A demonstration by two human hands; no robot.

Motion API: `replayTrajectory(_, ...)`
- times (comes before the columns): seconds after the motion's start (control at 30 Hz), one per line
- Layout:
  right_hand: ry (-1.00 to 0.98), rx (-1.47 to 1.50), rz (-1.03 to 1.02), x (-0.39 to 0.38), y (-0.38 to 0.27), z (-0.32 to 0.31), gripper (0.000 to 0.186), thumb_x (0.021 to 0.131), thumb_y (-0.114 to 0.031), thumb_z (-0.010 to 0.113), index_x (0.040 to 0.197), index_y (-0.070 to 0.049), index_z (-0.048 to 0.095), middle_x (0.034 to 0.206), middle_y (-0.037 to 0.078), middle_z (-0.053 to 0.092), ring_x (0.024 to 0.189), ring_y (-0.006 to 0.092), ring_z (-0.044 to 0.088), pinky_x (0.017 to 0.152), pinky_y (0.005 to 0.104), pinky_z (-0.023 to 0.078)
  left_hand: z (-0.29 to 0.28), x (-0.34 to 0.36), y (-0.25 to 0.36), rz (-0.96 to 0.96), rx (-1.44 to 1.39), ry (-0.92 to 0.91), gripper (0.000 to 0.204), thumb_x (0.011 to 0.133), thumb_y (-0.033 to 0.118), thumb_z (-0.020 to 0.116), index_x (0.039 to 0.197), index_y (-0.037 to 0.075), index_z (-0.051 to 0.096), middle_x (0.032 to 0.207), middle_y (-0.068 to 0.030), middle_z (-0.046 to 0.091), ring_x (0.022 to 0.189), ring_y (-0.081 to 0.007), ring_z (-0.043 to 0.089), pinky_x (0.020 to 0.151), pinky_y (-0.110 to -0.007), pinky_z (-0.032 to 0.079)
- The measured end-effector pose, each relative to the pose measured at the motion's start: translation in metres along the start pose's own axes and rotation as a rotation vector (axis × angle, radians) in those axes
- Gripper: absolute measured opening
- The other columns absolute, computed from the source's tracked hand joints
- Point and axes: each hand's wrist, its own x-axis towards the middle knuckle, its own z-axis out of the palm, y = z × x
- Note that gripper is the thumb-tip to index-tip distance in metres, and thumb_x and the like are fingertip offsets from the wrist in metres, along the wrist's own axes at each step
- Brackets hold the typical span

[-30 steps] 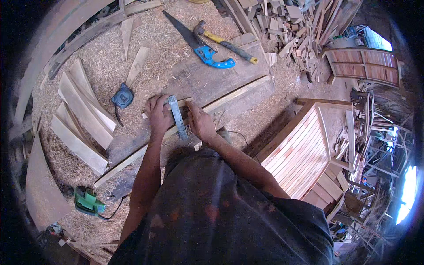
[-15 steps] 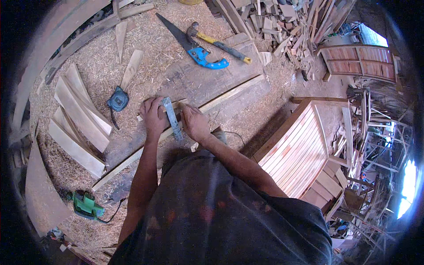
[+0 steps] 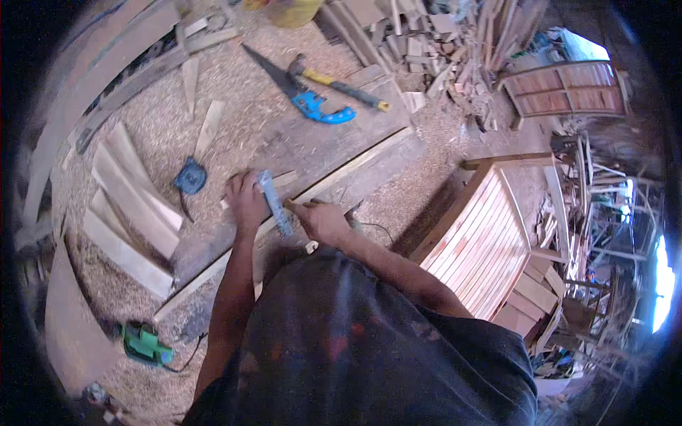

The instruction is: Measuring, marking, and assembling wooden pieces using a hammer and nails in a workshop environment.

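My left hand (image 3: 246,202) has its fingers wrapped over a short wood piece at the left side of a grey metal square (image 3: 274,201), gripping it on the board (image 3: 263,145). My right hand (image 3: 323,221) is closed at the square's right side, index finger toward its edge; what it holds, if anything, is hidden. A long narrow batten (image 3: 355,160) runs beneath them. A blue-handled saw (image 3: 313,106) and a yellow-and-black hammer (image 3: 344,86) lie beyond. A dark tape measure (image 3: 190,176) and curved pale boards (image 3: 135,195) lie at the left.
A green power tool (image 3: 145,346) with a cord sits at the lower left among shavings. A slatted wooden frame (image 3: 476,241) stands at the right, another panel (image 3: 565,92) behind it. Piled offcuts (image 3: 433,50) lie at the back, stacked timber along the far right.
The view has shifted slightly, so the workbench items sit differently in frame. My right hand has moved down along the square, toward my body. My left hand stays on the wood and square.
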Motion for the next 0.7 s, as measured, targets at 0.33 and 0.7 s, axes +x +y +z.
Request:
replayTrajectory(0.33,0.276,-0.330,-0.065,-0.002,0.047,0.037,0.049,0.097,-0.020,0.063,0.145,-0.006,0.065,0.138,0.016,0.064,0.139,0.0379,0.056,0.122,0.0518,0.044,-0.027,-0.026,-0.026,-0.132,0.334,0.329,0.051,0.101,0.020,0.074,0.150,0.013,0.066,0.151,-0.0223,0.061,0.139,-0.0446,0.056,0.117,-0.063,0.040)
replayTrajectory(0.7,-0.012,-0.272,0.042,-0.008,0.165,0.005,0.042,0.105,-0.023,0.059,0.143,-0.008,0.070,0.135,0.018,0.073,0.130,0.0387,0.065,0.118,0.0554,0.047,-0.126,-0.192,-0.031,-0.085,0.410,0.029,0.065,0.091,0.038,0.085,0.151,0.018,0.067,0.148,-0.0180,0.059,0.133,-0.0394,0.057,0.114,-0.057,0.045)
